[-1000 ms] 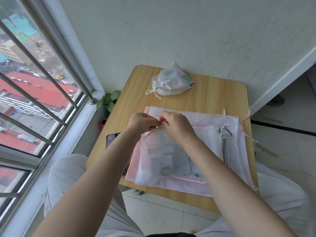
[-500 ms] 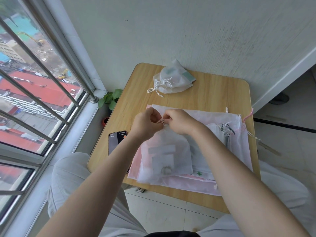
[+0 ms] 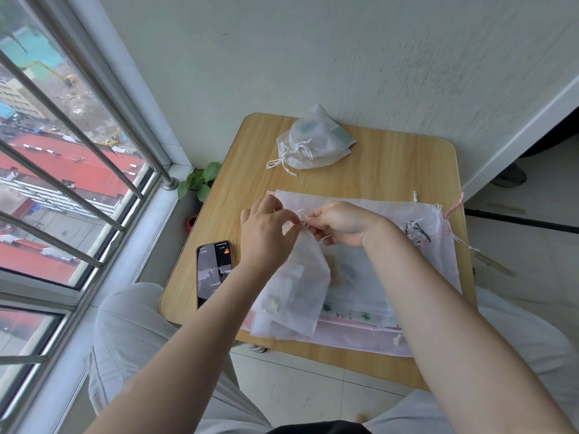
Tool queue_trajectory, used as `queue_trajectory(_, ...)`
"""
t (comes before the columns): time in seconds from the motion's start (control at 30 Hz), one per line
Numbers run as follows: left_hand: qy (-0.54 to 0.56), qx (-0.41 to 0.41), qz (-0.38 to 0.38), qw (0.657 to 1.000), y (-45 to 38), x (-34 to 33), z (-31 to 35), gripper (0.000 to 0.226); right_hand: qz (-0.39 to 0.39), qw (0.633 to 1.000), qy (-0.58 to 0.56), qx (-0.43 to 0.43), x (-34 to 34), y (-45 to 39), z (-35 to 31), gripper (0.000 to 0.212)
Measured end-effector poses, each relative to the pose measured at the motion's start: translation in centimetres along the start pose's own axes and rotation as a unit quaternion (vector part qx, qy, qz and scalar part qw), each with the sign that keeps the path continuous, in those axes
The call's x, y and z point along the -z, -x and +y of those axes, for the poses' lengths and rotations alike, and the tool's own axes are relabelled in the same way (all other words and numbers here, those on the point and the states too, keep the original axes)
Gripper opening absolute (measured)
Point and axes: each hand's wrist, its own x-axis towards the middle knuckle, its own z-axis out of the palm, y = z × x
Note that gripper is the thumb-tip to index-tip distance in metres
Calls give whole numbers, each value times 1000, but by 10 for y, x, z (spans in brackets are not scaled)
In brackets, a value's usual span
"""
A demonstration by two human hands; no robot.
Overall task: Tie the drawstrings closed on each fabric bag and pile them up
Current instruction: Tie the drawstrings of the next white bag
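Note:
A sheer white fabric bag (image 3: 297, 292) is lifted by its gathered neck over a stack of flat white and pink bags (image 3: 407, 277) on the wooden table (image 3: 391, 164). My left hand (image 3: 266, 233) and my right hand (image 3: 341, 223) meet at the neck and pinch its white drawstring (image 3: 302, 216) between fingertips. Small pale items show through the bag's fabric. At the table's far side lies a pile of tied white bags (image 3: 313, 142) with loose cord ends.
A phone (image 3: 214, 270) with a lit screen lies at the table's left edge. A barred window fills the left, with a small potted plant (image 3: 200, 183) on the floor below it. A wall stands behind the table. My knees flank the near edge.
The bag's neck has been drawn tighter and the bag has lifted and hangs narrower. Both hands stayed at the drawstring, shifting slightly apart.

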Motion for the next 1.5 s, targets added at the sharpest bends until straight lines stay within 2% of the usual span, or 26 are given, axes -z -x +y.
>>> queue_trajectory(0.07,17,-2,-19,1000,-2,1,3,2,10,1000,-18,1,-1,0,1,27)
queue_trajectory(0.17,58,30,-47,997,-3,3,8,10,33,998,-49,0,0,-2,2,22)
queue_trajectory(0.27,52,68,-57,995,-4,2,10,18,62,997,-53,3,-2,-3,1,16)
queue_trajectory(0.43,47,102,-77,991,-8,5,13,16,88,993,-72,24,-4,-1,2,12)
queue_trajectory(0.5,111,162,-101,975,-10,10,16,14,91,992,-81,36,-4,0,3,4)
queue_trajectory(0.6,200,247,-163,934,-17,13,18,17,104,991,-62,55,-3,3,4,13)
queue_trajectory(0.7,265,297,-228,889,-24,17,22,24,116,989,-51,79,-3,5,7,12)
queue_trajectory(0.77,279,308,-252,874,-28,18,23,22,127,987,-50,86,-2,7,10,17)
queue_trajectory(0.83,276,296,-266,875,-31,18,22,24,148,984,-45,86,-1,7,13,19)
queue_trajectory(0.93,210,233,-288,905,-31,17,16,26,182,979,-35,89,2,9,15,7)
queue_trajectory(1.03,162,189,-290,924,-29,19,7,28,208,974,-31,83,7,10,20,10)
queue_trajectory(1.13,59,127,-326,935,-28,18,-2,28,255,964,-4,81,7,8,26,8)
queue_trajectory(1.23,-30,59,-350,935,-29,20,-4,27,306,948,42,80,7,3,34,15)
queue_trajectory(1.37,-104,19,-379,920,-37,24,-4,22,276,957,34,80,8,3,35,15)
queue_trajectory(1.43,-74,10,-361,930,-43,28,-4,19,241,966,21,85,10,4,30,11)
queue_trajectory(1.5,-11,-3,-341,940,-49,29,-1,39,221,971,19,91,13,6,23,6)
